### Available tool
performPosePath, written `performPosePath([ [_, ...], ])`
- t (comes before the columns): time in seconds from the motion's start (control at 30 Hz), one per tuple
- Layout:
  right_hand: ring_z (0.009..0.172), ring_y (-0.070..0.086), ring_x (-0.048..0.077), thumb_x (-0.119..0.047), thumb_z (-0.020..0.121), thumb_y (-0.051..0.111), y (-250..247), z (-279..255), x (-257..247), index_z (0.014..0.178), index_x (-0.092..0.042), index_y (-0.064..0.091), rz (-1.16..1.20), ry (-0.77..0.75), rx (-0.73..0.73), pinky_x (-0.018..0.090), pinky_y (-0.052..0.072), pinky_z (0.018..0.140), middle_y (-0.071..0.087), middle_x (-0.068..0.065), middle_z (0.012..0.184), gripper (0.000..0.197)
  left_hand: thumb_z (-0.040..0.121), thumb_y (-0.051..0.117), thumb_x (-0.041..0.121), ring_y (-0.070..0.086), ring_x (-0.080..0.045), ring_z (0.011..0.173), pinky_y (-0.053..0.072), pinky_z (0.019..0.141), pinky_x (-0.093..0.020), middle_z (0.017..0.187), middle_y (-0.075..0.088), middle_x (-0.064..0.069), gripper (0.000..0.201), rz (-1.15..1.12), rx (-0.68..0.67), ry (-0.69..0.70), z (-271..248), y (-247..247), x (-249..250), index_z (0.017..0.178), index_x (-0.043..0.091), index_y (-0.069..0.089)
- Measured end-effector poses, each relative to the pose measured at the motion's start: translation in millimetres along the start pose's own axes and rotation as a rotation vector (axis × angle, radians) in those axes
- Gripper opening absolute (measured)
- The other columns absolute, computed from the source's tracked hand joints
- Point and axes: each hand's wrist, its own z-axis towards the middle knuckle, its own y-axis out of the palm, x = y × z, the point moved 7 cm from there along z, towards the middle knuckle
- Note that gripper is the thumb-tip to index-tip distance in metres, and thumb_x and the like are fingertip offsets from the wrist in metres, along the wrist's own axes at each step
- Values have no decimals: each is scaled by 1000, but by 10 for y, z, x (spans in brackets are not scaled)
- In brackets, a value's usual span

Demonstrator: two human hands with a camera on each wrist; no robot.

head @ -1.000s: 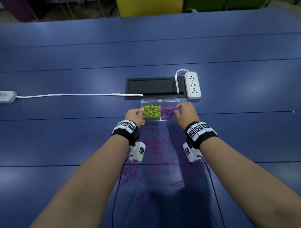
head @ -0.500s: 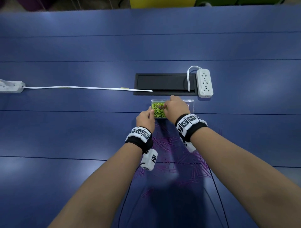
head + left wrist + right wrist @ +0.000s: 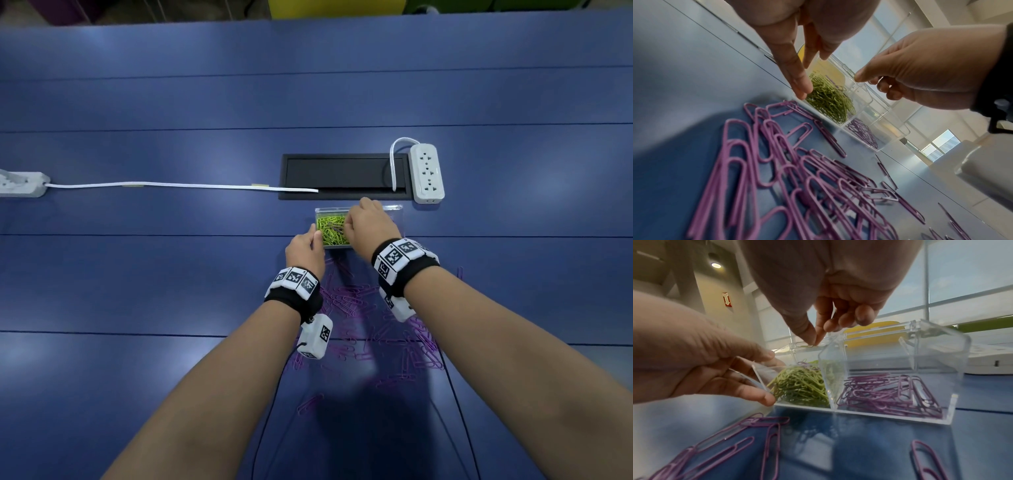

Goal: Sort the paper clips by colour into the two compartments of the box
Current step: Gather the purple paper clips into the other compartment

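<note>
A clear two-compartment box (image 3: pixel 394 208) sits on the blue table. Its left compartment is full of green clips (image 3: pixel 330 234), with a couple of purple clips (image 3: pixel 807 365) lying on top. The right one holds purple clips (image 3: pixel 890 394), which my right hand hides in the head view. My left hand (image 3: pixel 764 374) holds the box's left wall, thumb at the top edge and fingers on the outer side. My right hand (image 3: pixel 815 342) hovers above the green pile. Its thumb and index finger pinch one thin clip of unclear colour. Loose purple clips (image 3: pixel 359 308) are scattered in front of the box.
Just behind the box lies a black cable hatch (image 3: pixel 342 176), with a white power strip (image 3: pixel 426 173) to its right. A white cable (image 3: pixel 171 186) runs left to another strip (image 3: pixel 20 183). The box's clear lid (image 3: pixel 941 331) stands open at the back.
My right hand has moved from the box's right front corner leftwards to above the green compartment and closed into a pinch. My left hand stays at the box's left side.
</note>
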Motion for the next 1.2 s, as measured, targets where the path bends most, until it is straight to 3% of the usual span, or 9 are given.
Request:
performPosePath([
  [0.23,107,43,27,-25,88,52,-21,-36,-18,97,-12,69,-71,-63,-55,39,46,89,52,9,106,23,99,35,28,65,-23,76,47,73,-27,84,72,-8,41,0,18,10,-1,-6,7,102,5,69],
  [0.4,110,44,28,-23,91,52,78,42,-75,102,-7,68,-155,-65,-50,39,43,91,54,10,109,25,99,35,28,66,-25,77,49,73,-29,88,72,-9,41,6,21,19,-4,-9,4,103,7,69],
  [0.53,109,45,27,-23,90,54,126,65,-97,103,-9,65,-168,-77,-33,38,41,92,55,9,110,22,99,36,27,63,-27,71,44,66,-27,81,70,-13,41,5,26,31,-10,-23,8,89,6,69],
  [0.7,105,48,24,-20,90,54,-18,48,-31,95,-10,62,88,-14,22,35,44,88,57,8,102,14,99,36,28,63,-28,70,51,68,-34,79,69,-14,41,-2,28,26,-5,-21,5,88,7,69],
  [0.83,84,60,21,-18,90,57,-230,-11,250,91,-13,60,327,109,71,34,52,79,64,5,90,6,98,37,28,65,-28,70,52,65,-32,92,72,-11,43,-10,19,-7,1,-34,15,83,3,67],
  [0.9,80,60,19,-14,89,56,-314,-59,411,94,-13,60,353,145,106,35,54,78,64,5,91,6,98,37,28,66,-30,69,51,61,-33,86,70,-8,44,-15,3,-38,29,-36,14,74,3,64],
  [0.97,82,59,19,-11,89,55,-358,-95,542,96,-12,62,327,150,119,36,53,81,64,6,94,11,97,36,28,67,-34,69,52,59,-37,73,66,-16,46,-22,-7,-51,92,-37,41,65,3,57],
  [1.1,90,58,21,-8,88,54,-313,-143,686,101,-8,65,262,143,75,36,50,89,63,10,101,17,95,38,23,66,-36,72,49,58,-35,69,65,-21,42,40,-24,-84,212,-36,96,58,6,48],
  [1.2,99,57,24,-10,90,53,-270,-187,725,111,-8,64,223,137,38,27,43,89,59,10,107,23,98,35,31,64,-34,75,48,66,-36,75,67,-18,46,83,-65,-106,216,-38,135,70,3,57],
])
